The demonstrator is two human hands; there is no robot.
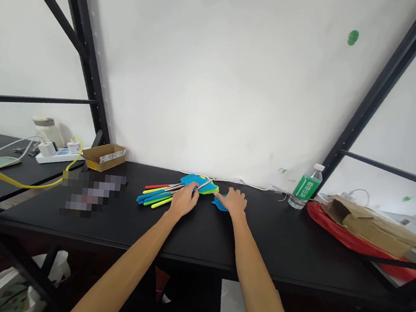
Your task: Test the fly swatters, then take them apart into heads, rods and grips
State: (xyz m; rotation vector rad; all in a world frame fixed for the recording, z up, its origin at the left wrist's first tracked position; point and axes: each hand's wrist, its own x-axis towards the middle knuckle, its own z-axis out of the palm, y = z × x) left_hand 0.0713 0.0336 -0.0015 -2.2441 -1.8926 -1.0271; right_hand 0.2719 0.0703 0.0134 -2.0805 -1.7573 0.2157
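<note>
A bunch of what look like fly swatters lies on the black desk, with red, yellow, blue and green handles, thin metal rods and flat blue and yellow-green heads. My left hand is closed over the rods near the heads, and one metal rod slants out past its fingers. To the right, a separate blue flat head lies partly under my right hand. That hand rests on the desk with its thumb stretched over the blue piece and its fingers apart. My palm hides part of this piece.
A water bottle stands at the right, beside torn cardboard on a red bag. At the left are an open cardboard box, a power strip and a yellow cable. A white wall rises behind the desk.
</note>
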